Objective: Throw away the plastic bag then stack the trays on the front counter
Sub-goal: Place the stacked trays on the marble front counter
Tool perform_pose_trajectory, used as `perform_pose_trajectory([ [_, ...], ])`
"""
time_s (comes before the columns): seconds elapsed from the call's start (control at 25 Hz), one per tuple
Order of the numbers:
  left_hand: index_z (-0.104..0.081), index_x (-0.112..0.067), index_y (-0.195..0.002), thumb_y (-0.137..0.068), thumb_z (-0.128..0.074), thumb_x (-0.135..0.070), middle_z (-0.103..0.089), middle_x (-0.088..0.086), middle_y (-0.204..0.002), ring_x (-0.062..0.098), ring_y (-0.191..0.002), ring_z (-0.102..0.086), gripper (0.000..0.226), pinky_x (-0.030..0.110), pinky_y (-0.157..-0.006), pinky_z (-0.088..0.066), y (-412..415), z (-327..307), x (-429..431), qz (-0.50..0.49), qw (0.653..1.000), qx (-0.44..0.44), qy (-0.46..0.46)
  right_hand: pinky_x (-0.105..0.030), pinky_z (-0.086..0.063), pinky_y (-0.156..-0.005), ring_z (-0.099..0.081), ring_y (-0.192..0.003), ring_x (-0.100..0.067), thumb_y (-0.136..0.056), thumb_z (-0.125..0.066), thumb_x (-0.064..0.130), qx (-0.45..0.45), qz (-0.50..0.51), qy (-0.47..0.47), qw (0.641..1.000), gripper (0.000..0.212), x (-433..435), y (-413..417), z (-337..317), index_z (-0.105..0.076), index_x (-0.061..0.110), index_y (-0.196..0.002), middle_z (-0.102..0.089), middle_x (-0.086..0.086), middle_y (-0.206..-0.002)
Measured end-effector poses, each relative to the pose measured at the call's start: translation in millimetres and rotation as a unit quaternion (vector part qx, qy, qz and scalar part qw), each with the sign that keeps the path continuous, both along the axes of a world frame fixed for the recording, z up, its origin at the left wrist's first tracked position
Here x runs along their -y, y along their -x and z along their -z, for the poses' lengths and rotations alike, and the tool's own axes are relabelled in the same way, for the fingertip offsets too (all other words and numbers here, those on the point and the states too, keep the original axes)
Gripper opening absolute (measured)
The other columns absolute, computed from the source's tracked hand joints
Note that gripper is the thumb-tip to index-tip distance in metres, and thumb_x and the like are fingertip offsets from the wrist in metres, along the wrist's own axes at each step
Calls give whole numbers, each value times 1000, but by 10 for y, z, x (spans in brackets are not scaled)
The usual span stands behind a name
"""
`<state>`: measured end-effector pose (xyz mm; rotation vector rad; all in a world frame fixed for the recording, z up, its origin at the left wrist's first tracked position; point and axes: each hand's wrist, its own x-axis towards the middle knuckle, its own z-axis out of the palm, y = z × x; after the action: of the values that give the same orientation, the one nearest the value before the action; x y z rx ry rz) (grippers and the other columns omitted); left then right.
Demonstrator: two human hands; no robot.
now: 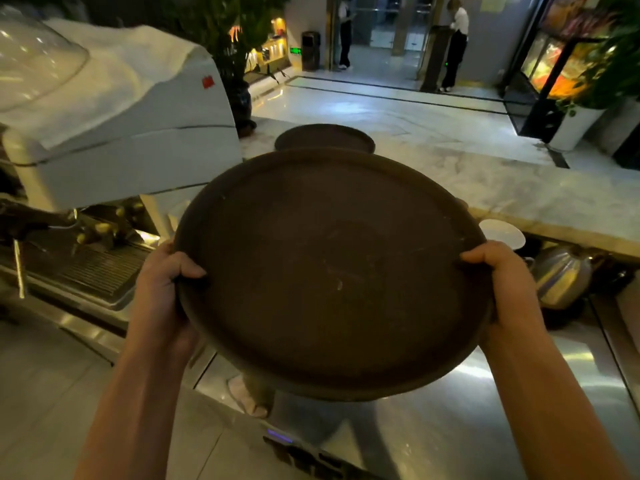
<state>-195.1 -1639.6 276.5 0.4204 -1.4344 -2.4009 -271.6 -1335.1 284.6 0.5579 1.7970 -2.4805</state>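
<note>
Marble worktop (pixel 467 181) runs across the front of the bar, beyond a lower steel surface (pixel 519 393). One round tray (pixel 325 138) already lies flat on the marble, just right of the covered coffee machine (pixel 138 109). A second, larger-looking tray (pixel 329 271) is held in the air above the steel surface, near edge toward the person, far edge overlapping the resting tray in view.

Left hand (pixel 166 282) is clenched on the tray's left rim, thumb on top. Right hand (pixel 502 278) is clenched on the right rim in the same way. No plastic bag is in view, so the bag step appears done.

Step in hand, as judged: carry the held tray forward and set it on the resting one.

- Keep the tray level; both grips are opposed and balanced.
- Clear the worktop edge before lowering.
- Centre rim over rim, then lower flat.
- Avoid the machine on the left and the white dish (pixel 504 232) and metal pot (pixel 561 275) below on the right.
- Release both hands only once the tray sits nested.
</note>
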Motion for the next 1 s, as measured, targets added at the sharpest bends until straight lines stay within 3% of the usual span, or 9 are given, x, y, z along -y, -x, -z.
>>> perform_pose_trajectory([
  [0.16,-57,-3,-123,-59,-45,-3,-67,16,-111,27,-91,-71,65,37,-68,-61,465,-336,54,-9,999,7,34,-38,-51,-66,-65,-95,-31,-77,-57,6,-15,0,-10,1000,37,25,561,-223,-59,12,-113,-68,-8,-107],
  [0.32,-58,-7,-117,-53,-51,-7,-60,23,-133,38,-114,-63,65,45,-91,-55,1111,-620,212,-12,999,33,38,-39,-53,-68,-65,-94,-34,-77,-56,5,-27,17,-13,999,43,95,1116,-515,-59,10,-119,-67,-13,-108],
  [0.44,-60,-4,-112,-54,-46,-4,-63,19,-131,37,-116,-62,60,46,-100,-48,1659,-842,328,11,998,45,30,-41,-56,-63,-66,-88,-33,-78,-54,3,-36,17,-6,999,36,202,1464,-724,-59,4,-113,-68,-14,-103],
  [0.56,-54,-5,-112,-56,-39,2,-66,15,-125,35,-110,-64,59,39,-87,-57,2223,-1078,452,51,998,37,-13,-46,-57,-80,-66,-90,-33,-80,-51,1,-50,39,-6,998,15,361,1859,-897,-58,10,-90,-67,-13,-99],
  [0.64,-53,-7,-108,-56,-37,3,-66,12,-117,33,-99,-66,56,34,-68,-60,2559,-1221,527,83,996,39,-18,-48,-56,-87,-66,-98,-33,-79,-51,1,-55,57,-18,997,19,434,2171,-988,-57,14,-92,-67,-14,-107],
  [0.72,-50,-8,-102,-60,-35,8,-63,14,-114,31,-94,-64,47,31,-58,-60,2911,-1300,634,103,993,39,-42,-44,-59,-81,-69,-97,-33,-79,-53,3,-61,64,-17,996,24,512,2550,-1055,-58,14,-99,-68,-14,-111],
  [0.84,-49,-8,-87,-79,-29,12,-62,16,-108,32,-88,-64,29,36,-61,-61,3451,-1373,750,104,992,56,-46,-37,-60,-59,-72,-86,-32,-80,-55,2,-49,69,-14,996,36,598,3104,-1143,-58,11,-114,-69,-15,-108],
  [1.0,-51,-7,-97,-86,-38,9,-63,20,-105,35,-86,-66,23,43,-64,-54,4139,-1343,877,100,989,98,-37,-37,-59,-55,-71,-87,-33,-82,-52,1,-28,95,-44,994,50,693,3751,-1198,-49,10,-131,-66,-16,-115],
])
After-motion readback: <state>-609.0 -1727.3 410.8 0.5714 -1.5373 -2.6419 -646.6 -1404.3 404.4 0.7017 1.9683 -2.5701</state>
